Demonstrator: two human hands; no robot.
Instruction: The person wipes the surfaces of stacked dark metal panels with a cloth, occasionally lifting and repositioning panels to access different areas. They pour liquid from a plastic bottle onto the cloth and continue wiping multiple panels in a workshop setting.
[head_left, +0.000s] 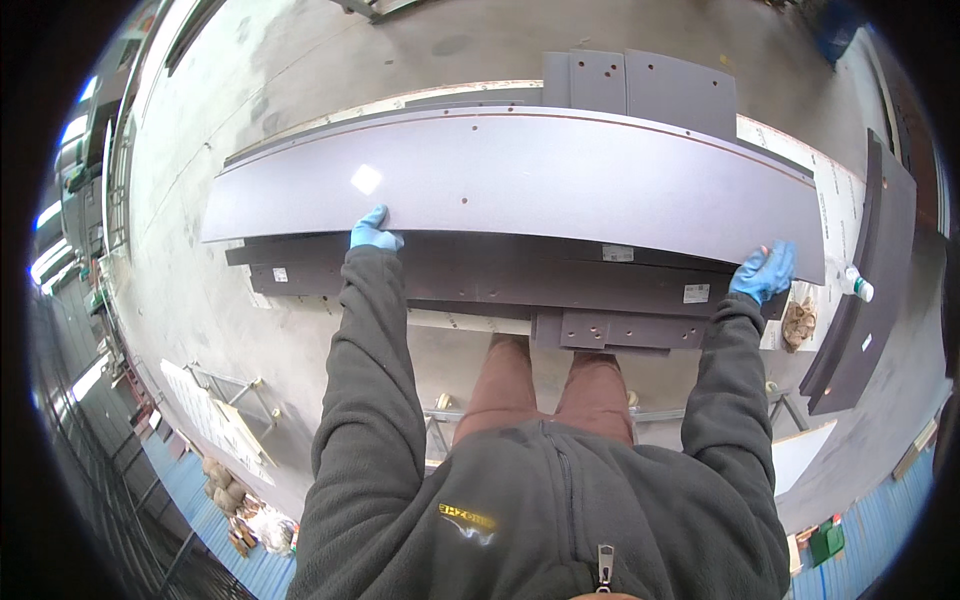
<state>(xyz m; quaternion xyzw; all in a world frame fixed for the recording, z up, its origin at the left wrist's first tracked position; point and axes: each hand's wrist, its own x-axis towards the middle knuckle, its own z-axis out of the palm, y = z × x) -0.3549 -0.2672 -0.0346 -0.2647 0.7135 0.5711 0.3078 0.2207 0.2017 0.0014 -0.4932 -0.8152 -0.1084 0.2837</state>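
A long, pale grey furniture panel (560, 170) with small drilled holes and a thin brown groove along its far side spans the space before me. My left hand (376, 232), in a blue glove, grips its near edge left of the middle; the thumb lies on top and the other fingers are partly hidden. My right hand (765, 272), also gloved, is closed on the near edge close to the right end. Beneath lie darker long panels (450, 270), some carrying white labels.
Shorter grey drilled panels (680, 92) stick out at the far side, others (630, 330) at the near side. To the right are a stack of dark panels (870, 270), a plastic bottle (856, 283) and a brown crumpled lump (799, 318). A wheeled metal frame (660, 413) stands low by my legs.
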